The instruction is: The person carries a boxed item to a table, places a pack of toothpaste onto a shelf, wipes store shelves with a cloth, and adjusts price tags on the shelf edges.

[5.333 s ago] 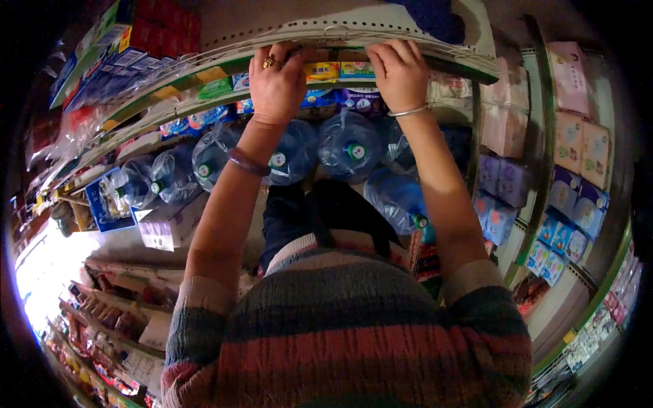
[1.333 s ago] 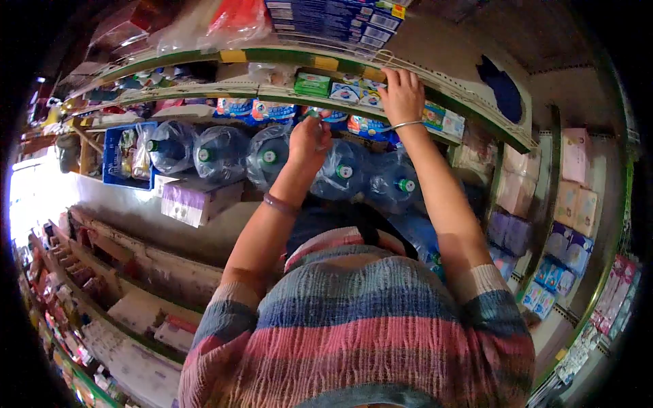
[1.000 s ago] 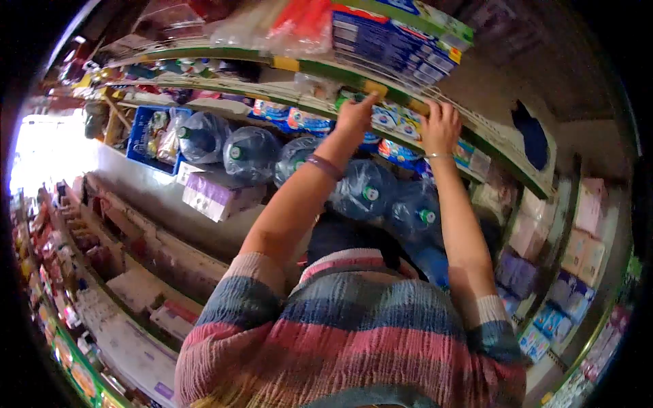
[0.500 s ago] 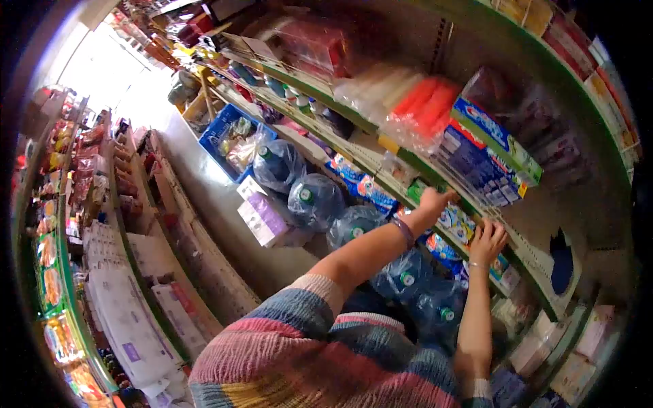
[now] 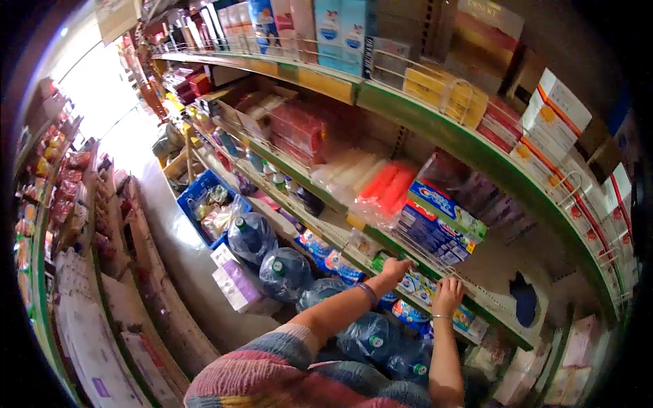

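Observation:
My left hand (image 5: 396,269) is at the green shelf edge (image 5: 375,239), its fingers bent beside a green packet (image 5: 379,261); whether it grips anything is too small to tell. My right hand (image 5: 449,294) rests with curled fingers on the same shelf edge, just right of the left one. Between and below the hands, small yellow and white packets (image 5: 416,285) lie on the lower shelf. Behind the hands on the upper shelf are blue toothpaste boxes (image 5: 435,228) and a plastic bag of red items (image 5: 389,190).
Large wrapped water bottles (image 5: 286,273) stand on the floor below the shelf. A blue crate (image 5: 204,197) and a white and purple carton (image 5: 235,280) are to the left. A higher shelf (image 5: 435,115) with boxes curves overhead. Another shelf row (image 5: 102,299) lies across the aisle.
The view has swung left and up, bringing the higher shelf into sight. My left hand has moved from the lower shelf to the upper shelf edge. My right hand stays along that edge.

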`<state>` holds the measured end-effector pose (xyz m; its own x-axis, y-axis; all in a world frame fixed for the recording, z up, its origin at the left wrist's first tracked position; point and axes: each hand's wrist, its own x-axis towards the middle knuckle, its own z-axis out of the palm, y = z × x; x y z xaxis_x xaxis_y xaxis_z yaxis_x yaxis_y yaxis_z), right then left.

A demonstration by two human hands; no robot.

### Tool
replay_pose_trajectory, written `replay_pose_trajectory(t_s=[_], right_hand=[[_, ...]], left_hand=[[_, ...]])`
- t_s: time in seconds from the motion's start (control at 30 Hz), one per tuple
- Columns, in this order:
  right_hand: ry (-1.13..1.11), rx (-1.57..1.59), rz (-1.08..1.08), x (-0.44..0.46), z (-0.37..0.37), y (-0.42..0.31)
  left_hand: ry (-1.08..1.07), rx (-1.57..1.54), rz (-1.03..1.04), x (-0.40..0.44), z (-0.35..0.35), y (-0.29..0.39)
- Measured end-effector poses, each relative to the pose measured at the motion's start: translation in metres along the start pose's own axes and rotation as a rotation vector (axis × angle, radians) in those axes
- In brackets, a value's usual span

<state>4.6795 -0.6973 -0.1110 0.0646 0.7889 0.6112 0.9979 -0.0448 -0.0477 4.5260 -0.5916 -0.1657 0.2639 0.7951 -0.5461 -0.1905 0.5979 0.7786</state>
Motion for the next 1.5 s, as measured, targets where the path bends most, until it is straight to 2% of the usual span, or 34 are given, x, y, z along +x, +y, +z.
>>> replay_pose_trajectory(t_s=[0.03,0.13,0.3,0.4,0.43,0.5,0.53,0.57,0.6,0.63,0.67,0.7,0.73,0.77,0.8,0.87,0.93,0.97,1.1,1.37,1.47,1.5], right_hand=[[-0.008,0.004,-0.013,0.001,-0.001,0.0],[-0.053,0.026,-0.004,0.003,-0.005,0.001],[-0.045,0.059,-0.012,0.005,0.002,0.0],[-0.094,-0.003,-0.013,-0.003,0.01,0.007],[-0.1,-0.04,-0.008,-0.008,0.02,0.015],[-0.072,0.03,-0.019,-0.003,0.011,0.009],[-0.044,0.102,-0.026,0.002,0.008,0.007],[-0.073,0.082,0.0,-0.001,0.008,0.008],[0.015,0.097,0.0,0.002,0.009,0.008],[-0.037,0.136,0.049,0.004,0.005,0.007],[0.011,0.187,0.062,0.006,0.0,0.004],[0.027,0.222,0.089,0.007,-0.002,0.003],[-0.051,0.263,0.172,0.008,-0.007,-0.002],[0.018,0.32,0.138,0.014,-0.016,-0.009],[-0.035,0.358,0.17,0.017,-0.024,-0.015],[-0.059,0.431,0.134,0.019,-0.022,-0.022],[-0.19,0.532,0.204,0.022,-0.019,-0.035],[-0.203,0.532,0.155,0.024,-0.014,-0.039],[-0.242,0.48,0.151,0.033,0.002,-0.058],[0.031,0.266,0.063,0.053,0.003,-0.065],[-0.01,0.213,0.058,0.054,0.009,-0.066],[-0.048,0.242,0.123,0.051,0.013,-0.071]], left_hand=[[0.034,0.04,0.011,0.001,0.001,-0.003],[-0.047,-0.054,-0.056,0.003,-0.001,-0.001],[0.006,0.059,-0.05,-0.023,-0.002,0.025],[-0.031,0.212,-0.05,0.012,-0.005,-0.002],[-0.008,0.346,0.086,0.015,-0.007,-0.009],[0.02,0.249,0.134,0.014,-0.006,-0.011],[0.0,0.216,0.055,0.031,-0.008,-0.02],[-0.125,-0.22,-0.073,0.045,-0.002,-0.035],[-0.337,-0.148,-0.044,0.048,-0.029,-0.03],[-0.545,-0.12,0.018,0.07,-0.037,-0.053],[-0.191,-0.12,-0.126,0.039,-0.022,-0.02],[-0.182,-0.067,-0.099,0.024,-0.021,-0.013],[-0.035,-0.032,-0.145,-0.016,-0.003,0.018],[-0.044,-0.126,-0.146,-0.013,-0.005,0.015],[-0.074,-0.202,-0.023,0.033,-0.009,-0.023],[-0.129,-0.15,-0.117,-0.018,-0.01,0.016],[-0.12,-0.188,-0.121,-0.019,-0.008,0.017],[-0.136,-0.205,-0.119,-0.017,-0.009,0.015],[-0.139,-0.231,-0.131,-0.023,-0.011,0.018],[-0.128,-0.314,-0.117,-0.017,-0.01,0.011],[-0.103,-0.308,-0.109,-0.016,-0.009,0.009],[-0.093,-0.305,-0.093,-0.018,-0.007,0.011]])
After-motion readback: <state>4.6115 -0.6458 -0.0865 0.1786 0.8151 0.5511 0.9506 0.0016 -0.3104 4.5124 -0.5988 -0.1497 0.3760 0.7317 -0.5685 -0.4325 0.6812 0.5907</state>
